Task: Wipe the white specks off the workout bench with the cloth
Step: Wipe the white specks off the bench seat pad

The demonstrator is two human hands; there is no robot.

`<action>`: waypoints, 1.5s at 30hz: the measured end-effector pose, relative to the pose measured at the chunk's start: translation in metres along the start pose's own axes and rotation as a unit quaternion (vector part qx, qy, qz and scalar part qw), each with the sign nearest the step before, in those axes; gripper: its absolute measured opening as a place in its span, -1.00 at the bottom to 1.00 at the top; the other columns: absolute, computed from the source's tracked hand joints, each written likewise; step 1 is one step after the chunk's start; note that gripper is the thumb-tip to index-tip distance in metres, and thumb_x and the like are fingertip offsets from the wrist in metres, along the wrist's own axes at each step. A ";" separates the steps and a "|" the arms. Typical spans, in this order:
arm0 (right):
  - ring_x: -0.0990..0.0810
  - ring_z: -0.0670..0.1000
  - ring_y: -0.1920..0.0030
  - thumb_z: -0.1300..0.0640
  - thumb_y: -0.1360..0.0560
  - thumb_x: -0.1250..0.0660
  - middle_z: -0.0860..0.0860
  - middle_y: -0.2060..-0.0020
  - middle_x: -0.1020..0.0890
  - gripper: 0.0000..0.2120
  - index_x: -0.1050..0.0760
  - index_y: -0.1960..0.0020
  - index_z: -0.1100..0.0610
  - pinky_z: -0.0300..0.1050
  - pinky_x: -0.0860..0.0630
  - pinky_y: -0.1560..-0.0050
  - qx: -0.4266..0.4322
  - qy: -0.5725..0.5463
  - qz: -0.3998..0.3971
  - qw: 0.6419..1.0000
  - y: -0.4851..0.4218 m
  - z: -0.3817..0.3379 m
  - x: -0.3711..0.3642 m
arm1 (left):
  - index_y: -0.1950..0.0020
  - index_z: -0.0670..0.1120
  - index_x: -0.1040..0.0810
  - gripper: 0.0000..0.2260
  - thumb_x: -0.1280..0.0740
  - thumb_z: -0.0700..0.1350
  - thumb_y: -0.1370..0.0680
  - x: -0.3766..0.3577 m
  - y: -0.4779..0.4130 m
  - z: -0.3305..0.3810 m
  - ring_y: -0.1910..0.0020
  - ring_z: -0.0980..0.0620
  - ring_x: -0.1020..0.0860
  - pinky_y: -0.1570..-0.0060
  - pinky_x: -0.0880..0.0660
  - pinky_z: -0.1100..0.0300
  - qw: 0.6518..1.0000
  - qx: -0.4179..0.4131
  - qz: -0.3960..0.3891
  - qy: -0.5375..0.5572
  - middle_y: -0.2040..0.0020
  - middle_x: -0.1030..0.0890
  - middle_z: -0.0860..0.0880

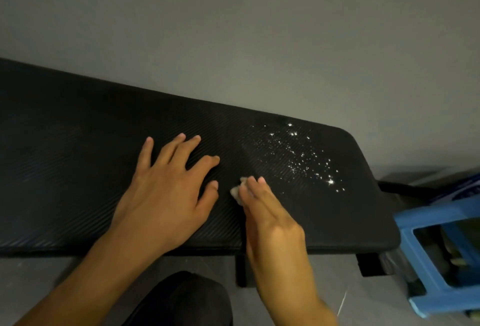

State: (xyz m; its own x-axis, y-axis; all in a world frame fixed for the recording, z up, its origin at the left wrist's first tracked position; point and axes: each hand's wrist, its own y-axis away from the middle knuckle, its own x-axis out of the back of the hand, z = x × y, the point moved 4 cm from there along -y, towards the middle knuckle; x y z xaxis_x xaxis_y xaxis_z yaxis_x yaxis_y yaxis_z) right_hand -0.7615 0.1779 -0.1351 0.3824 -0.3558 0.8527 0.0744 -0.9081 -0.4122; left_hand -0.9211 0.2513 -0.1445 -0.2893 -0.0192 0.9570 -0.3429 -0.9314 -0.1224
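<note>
Black workout bench (78, 157) with white specks (302, 155)

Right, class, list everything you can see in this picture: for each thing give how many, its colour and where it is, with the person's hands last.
workout bench: one, black ribbed pad, across the middle of the view
white specks: many, white, scattered on the right part of the bench pad
cloth: one, whitish, small wad on the pad under the right hand's fingertips, left of the specks
stool: one, blue, on the floor at the bench's right end
wall: one, grey, behind the bench
floor: grey, in front of the bench
dark rounded shape: one, black, bottom centre, cannot tell what
left hand: one, flat on the pad, fingers spread
right hand: one, straight fingers pressing the cloth
</note>
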 end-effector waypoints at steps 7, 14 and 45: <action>-0.38 0.09 -0.48 0.41 -0.54 -0.36 0.11 -0.36 -0.55 -0.66 -0.57 -0.27 0.17 0.01 -0.50 -0.34 -0.042 0.019 -0.045 0.998 -0.072 0.020 -0.026 | -0.49 0.17 -0.41 -0.45 0.05 0.25 -0.58 0.001 0.001 0.002 -0.60 -0.10 -0.19 -0.54 -0.06 -0.31 1.000 0.001 -0.001 -0.010 -0.57 -0.32 -0.09; -0.44 0.03 -0.45 0.30 -0.58 -0.34 0.07 -0.37 -0.56 -0.67 -0.57 -0.33 0.18 -0.12 -0.42 -0.41 0.022 -0.034 -0.028 0.999 -0.015 0.005 -0.002 | -0.46 0.16 -0.43 -0.48 0.02 0.25 -0.57 0.001 -0.001 0.001 -0.58 -0.12 -0.23 -0.52 -0.10 -0.32 1.000 0.005 -0.003 -0.003 -0.55 -0.36 -0.10; -0.52 0.13 -0.37 0.31 -0.59 -0.30 0.13 -0.25 -0.63 -0.77 -0.61 -0.22 0.23 0.08 -0.55 -0.27 0.065 0.017 -0.085 0.994 -0.124 0.017 -0.041 | -0.41 0.16 -0.44 -0.53 -0.03 0.23 -0.56 0.002 -0.003 0.002 -0.56 -0.08 -0.25 -0.52 -0.12 -0.30 1.000 0.012 0.007 0.018 -0.53 -0.37 -0.06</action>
State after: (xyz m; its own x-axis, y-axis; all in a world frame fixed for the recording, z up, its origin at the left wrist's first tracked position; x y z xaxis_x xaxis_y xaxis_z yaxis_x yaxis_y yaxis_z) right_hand -0.7701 0.3089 -0.1241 0.3232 -0.2091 0.9229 0.2546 -0.9201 -0.2976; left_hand -0.9187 0.2530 -0.1416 -0.3259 -0.0190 0.9452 -0.3168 -0.9398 -0.1282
